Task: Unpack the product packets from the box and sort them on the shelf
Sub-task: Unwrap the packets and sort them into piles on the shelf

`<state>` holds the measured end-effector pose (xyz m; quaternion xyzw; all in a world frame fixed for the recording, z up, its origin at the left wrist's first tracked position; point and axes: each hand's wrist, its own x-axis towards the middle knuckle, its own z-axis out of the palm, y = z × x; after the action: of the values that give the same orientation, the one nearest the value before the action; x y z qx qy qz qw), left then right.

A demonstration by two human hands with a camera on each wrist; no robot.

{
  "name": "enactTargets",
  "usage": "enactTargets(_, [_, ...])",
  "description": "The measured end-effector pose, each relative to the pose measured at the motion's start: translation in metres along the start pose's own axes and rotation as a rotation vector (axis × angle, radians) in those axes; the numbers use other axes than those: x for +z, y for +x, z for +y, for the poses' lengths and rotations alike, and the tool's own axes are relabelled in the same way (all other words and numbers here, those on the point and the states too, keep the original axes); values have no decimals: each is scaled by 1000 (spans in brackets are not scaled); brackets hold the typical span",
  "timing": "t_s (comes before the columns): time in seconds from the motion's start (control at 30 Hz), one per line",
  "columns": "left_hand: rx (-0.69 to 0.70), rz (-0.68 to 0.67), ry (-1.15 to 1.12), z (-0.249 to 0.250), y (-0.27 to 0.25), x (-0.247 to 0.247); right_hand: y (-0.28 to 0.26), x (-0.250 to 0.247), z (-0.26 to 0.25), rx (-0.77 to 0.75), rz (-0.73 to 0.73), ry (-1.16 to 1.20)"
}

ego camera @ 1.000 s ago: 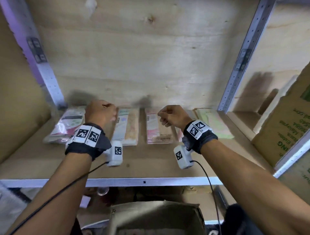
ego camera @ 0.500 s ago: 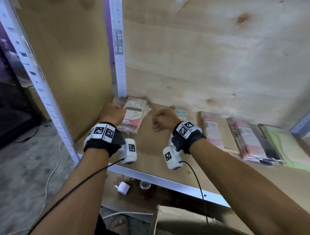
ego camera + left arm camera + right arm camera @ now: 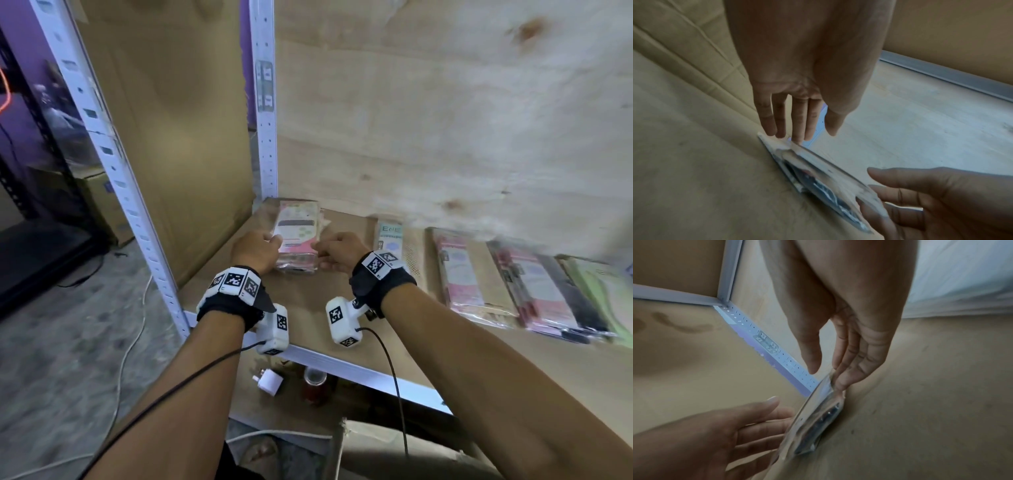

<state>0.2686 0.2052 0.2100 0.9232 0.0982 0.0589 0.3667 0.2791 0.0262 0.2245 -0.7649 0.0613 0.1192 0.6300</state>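
A stack of pink-and-white product packets (image 3: 297, 236) lies at the far left end of the wooden shelf (image 3: 308, 308). My left hand (image 3: 274, 245) touches its left side and my right hand (image 3: 320, 251) its right side. In the left wrist view the left hand (image 3: 799, 134) has straight fingers on the stack's (image 3: 818, 175) corner. In the right wrist view the right hand (image 3: 826, 376) rests its fingertips on the clear wrapper's (image 3: 818, 410) edge, thumb slightly apart. The open cardboard box (image 3: 394, 448) sits below, partly hidden by my right arm.
To the right lie an ENE packet (image 3: 390, 236), a pink packet (image 3: 469, 274), a pink-and-black one (image 3: 548, 294) and a green one (image 3: 603, 287). A metal upright (image 3: 263, 102) and cardboard panel (image 3: 178, 120) close the left end. A white plug (image 3: 269, 382) and a jar (image 3: 313, 377) sit on the lower shelf.
The head view has swung left. Both hands moved left from the middle packets to the leftmost stack, and their curled fingers have straightened against its sides.
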Motion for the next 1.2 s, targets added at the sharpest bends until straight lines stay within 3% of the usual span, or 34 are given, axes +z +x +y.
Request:
enactTargets(0.13, [1,-3,-14,11,-6,3,-12,-14,-1,-24,-17,64])
enactTargets(0.3, [-31,-98,-224,26,-13,5,-34,-48,-7,-79,-33,148])
enactTargets(0.53, [251,77,137,66,-39,17,-78,-118,-12,-125,-38,392])
enactTargets(0.6, [406,122,194,83,-48,23,-90,-142,-17,-110,-41,441])
enactTargets(0.7, [648,156,96,109,-61,34,-110,-181,-24,-135,-44,517])
enactTargets(0.8, [736,131,-119,137,-76,44,-127,-216,-29,-187,-36,582])
enactTargets(0.9, [688,31,-359,156,-87,56,-141,-239,-26,-190,-31,617])
enactTargets(0.97, [616,-75,-476,161,-91,65,-147,-247,-16,-149,-12,509])
enactTargets(1.1, [328,-264,-831,166,-102,92,-153,-241,18,-74,-13,-19])
enactTargets(1.2, [127,-395,-884,168,-106,106,-154,-231,38,-55,-22,24])
